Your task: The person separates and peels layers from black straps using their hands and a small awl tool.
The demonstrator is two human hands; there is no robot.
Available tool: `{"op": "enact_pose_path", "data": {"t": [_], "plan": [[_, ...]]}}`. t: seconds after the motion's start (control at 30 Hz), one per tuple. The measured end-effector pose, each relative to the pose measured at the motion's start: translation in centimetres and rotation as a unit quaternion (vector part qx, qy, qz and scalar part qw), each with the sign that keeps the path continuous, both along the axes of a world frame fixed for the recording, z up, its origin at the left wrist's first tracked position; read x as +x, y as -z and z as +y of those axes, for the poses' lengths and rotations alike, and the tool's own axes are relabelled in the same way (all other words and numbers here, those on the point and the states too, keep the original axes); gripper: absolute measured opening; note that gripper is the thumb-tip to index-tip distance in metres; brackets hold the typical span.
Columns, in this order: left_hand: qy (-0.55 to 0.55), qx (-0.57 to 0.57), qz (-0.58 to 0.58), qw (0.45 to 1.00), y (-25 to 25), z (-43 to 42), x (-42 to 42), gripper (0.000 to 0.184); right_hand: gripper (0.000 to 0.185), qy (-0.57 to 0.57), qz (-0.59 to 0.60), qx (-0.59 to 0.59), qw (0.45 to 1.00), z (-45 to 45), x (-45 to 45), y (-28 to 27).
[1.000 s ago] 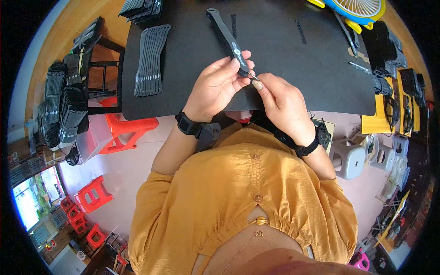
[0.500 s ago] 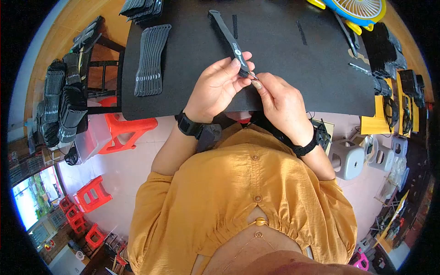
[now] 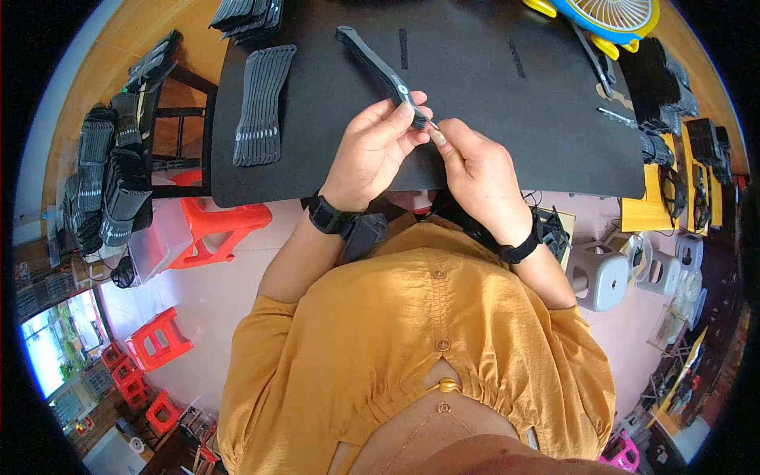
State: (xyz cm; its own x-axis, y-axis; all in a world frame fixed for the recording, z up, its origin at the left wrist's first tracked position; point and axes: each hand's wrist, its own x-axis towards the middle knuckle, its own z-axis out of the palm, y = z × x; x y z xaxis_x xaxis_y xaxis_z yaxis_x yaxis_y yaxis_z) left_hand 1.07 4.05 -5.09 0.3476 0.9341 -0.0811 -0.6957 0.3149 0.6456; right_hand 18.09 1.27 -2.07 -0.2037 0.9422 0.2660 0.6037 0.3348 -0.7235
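My left hand (image 3: 370,154) is closed, thumb on top, around the near end of a narrow bundle of black straps (image 3: 375,66). The bundle slants away to the upper left, and a small white mark shows near my thumb. My right hand (image 3: 487,174) pinches a thin, light-coloured piece (image 3: 433,125) against the near end of the straps. My fingers hide most of that piece, so its kind is unclear. A fanned row of similar dark straps (image 3: 265,103) lies to the left on the black table (image 3: 554,150).
More black straps (image 3: 245,17) are piled at the table's far left. A blue and yellow fan (image 3: 613,17) stands at the far right. Strap bundles (image 3: 127,190) hang at the left, near a red stool (image 3: 226,226). A grey stool (image 3: 603,277) is at the right.
The far end of the strap bundle has swung left and down a little, and its face has turned so the white lettering shows less. Both hands stay close together at its near end.
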Motion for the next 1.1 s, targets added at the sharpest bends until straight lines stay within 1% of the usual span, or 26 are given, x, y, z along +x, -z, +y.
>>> {"op": "enact_pose_path", "data": {"t": [0.07, 0.13, 0.2, 0.27, 0.3, 0.37, 0.4, 0.47, 0.5, 0.53, 0.57, 0.6, 0.67, 0.7, 0.73, 0.77, 0.8, 0.87, 0.9, 1.03, 1.1], "plan": [[0.012, 0.004, -0.006, 1.000, 0.1, 0.1, -0.2, 0.028, 0.010, -0.012, -0.042, 0.020, 0.999, -0.1, -0.1, -0.3], [0.025, 0.010, -0.011, 1.000, -0.1, 0.1, -0.3, 0.028, 0.011, -0.015, -0.032, 0.021, 0.999, -0.1, -0.1, -0.3], [0.025, -0.008, -0.014, 1.000, -0.3, 0.1, -0.4, 0.028, 0.011, -0.019, -0.021, 0.022, 0.999, 0.0, -0.1, -0.3], [0.020, -0.008, -0.008, 1.000, -0.3, 0.0, -0.3, 0.028, 0.011, -0.037, 0.075, -0.099, 0.992, 0.3, 0.1, -0.6], [0.016, -0.009, -0.002, 1.000, -0.3, 0.0, -0.3, 0.028, 0.011, -0.035, 0.075, -0.098, 0.992, 0.2, 0.1, -0.4], [0.021, -0.002, 0.002, 1.000, -0.3, 0.1, -0.4, 0.027, 0.013, -0.018, 0.000, 0.006, 1.000, 0.1, -0.1, 0.0], [0.023, 0.003, 0.007, 1.000, -0.3, 0.0, -0.4, 0.027, 0.013, -0.018, 0.000, 0.005, 1.000, 0.0, 0.0, 0.1], [0.026, 0.001, 0.013, 1.000, -0.3, 0.0, -0.5, 0.027, 0.015, -0.029, -0.053, 0.054, 0.997, 0.0, 0.0, 0.1], [0.029, 0.001, 0.019, 0.999, -0.3, 0.0, -0.5, 0.028, 0.015, -0.029, -0.051, 0.055, 0.997, 0.1, 0.1, -0.1], [0.029, 0.001, 0.020, 0.999, -0.5, -0.1, -0.5, 0.028, 0.014, -0.043, 0.049, -0.074, 0.995, 0.1, 0.3, -0.4], [0.030, 0.013, 0.016, 0.999, -0.7, -0.2, -0.4, 0.028, 0.014, -0.055, 0.148, -0.200, 0.967, 0.2, 0.4, -0.6], [0.031, 0.024, 0.012, 0.999, -0.9, -0.2, -0.2, 0.028, 0.014, -0.055, 0.148, -0.200, 0.967, 0.2, 0.4, -0.6], [0.030, 0.029, 0.032, 0.999, -1.3, -0.2, -0.4, 0.030, 0.011, -0.042, 0.105, -0.159, 0.981, 0.1, 0.3, -0.6], [0.028, 0.036, 0.052, 0.998, -1.5, -0.1, -0.5, 0.033, 0.011, -0.041, 0.104, -0.157, 0.981, 0.1, 0.1, -0.7], [0.028, 0.037, 0.052, 0.998, -1.8, -0.1, -0.6, 0.033, 0.012, -0.011, 0.099, -0.053, 0.994, 0.1, -0.2, -0.9], [0.028, 0.044, 0.067, 0.996, -2.2, -0.2, -0.6, 0.033, 0.014, 0.018, 0.094, 0.052, 0.994, 0.0, -0.2, -0.9], [0.027, 0.051, 0.082, 0.995, -2.5, -0.3, -0.7, 0.034, 0.014, 0.018, 0.094, 0.053, 0.994, 0.2, -0.1, -0.8], [0.022, 0.042, 0.091, 0.995, -3.4, -0.6, -0.5, 0.030, 0.026, -0.054, 0.119, 0.125, 0.984, 0.7, 0.0, -0.1], [0.017, 0.035, 0.100, 0.994, -3.6, -0.8, -0.4, 0.027, 0.034, -0.082, 0.136, 0.112, 0.981, 0.8, 0.2, 0.5], [0.047, 0.070, 0.123, 0.989, -4.0, -0.7, -0.8, 0.027, 0.030, -0.094, 0.172, 0.108, 0.975, 0.5, 0.2, 0.4], [0.052, 0.059, 0.216, 0.973, -4.9, -1.1, -0.4, 0.032, 0.030, -0.078, 0.194, 0.067, 0.976, 0.2, 0.3, -0.1]]}}
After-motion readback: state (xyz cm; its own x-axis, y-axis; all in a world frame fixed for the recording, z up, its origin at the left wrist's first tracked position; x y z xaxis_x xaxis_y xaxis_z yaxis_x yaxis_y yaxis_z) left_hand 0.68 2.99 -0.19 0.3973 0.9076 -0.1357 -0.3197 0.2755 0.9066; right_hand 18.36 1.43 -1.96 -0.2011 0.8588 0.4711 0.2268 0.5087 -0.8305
